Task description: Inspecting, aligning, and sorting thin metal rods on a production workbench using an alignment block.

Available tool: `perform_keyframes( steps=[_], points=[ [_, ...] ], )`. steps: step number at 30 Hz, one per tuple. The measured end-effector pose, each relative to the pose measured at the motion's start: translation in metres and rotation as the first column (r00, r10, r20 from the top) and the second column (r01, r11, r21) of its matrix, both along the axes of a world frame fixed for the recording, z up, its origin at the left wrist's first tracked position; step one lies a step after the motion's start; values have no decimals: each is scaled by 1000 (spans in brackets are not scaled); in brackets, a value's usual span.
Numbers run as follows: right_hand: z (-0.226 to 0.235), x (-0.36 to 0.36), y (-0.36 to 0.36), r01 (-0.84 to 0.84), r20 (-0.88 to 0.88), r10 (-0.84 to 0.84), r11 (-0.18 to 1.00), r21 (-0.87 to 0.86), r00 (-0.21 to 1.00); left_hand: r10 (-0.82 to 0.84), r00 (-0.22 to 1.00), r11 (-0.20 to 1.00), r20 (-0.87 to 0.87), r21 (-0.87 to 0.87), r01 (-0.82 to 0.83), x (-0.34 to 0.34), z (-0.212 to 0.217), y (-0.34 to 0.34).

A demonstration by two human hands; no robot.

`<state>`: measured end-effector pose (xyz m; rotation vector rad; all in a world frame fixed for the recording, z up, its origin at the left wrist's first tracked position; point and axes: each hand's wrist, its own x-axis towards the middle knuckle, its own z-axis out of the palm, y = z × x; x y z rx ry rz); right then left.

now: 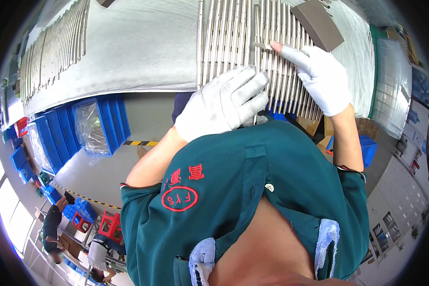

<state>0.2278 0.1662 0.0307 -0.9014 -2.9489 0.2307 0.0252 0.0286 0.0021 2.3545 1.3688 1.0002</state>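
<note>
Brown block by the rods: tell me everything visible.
The block is a plain, matte, grey-brown slab, oblong, with fairly crisp corners. It lies slanted at the far right of the rods, hiding parts of some; whether it rests on them is unclear. Its near end sits close to the right hand, which isn't gripping it.

Passage is afforded over the white table cover [143,47] between two groups of metal rods [225,38]; the right side is obstructed by a brown block [318,25].
</note>
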Motion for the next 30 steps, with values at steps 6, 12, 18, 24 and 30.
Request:
perform_keyframes(
  steps=[6,12,18,24,30],
  points=[
    [4,25,6,-8,17,7,999,39,1000,5,1000,1000,12,3,-6,0,-5,-1],
    [-2,75,40,529,-471,-570,816,-231,673,-13,1000,1000,18,-6,13,-1,-5,0],
    [-34,105,71,405,-219,-343,820,404,913,2,1000,1000,3,-11,-2,0,-9,-3],
    [-33,68,74,346,-75,-345,854,388,935,-3,1000,1000,-9,-15,3,-1,-4,-1],
    [-12,25,38,203,-514,-617,735,-647,596,15,1000,1000,15,12,-15,0,-12,-5]
  ],
)
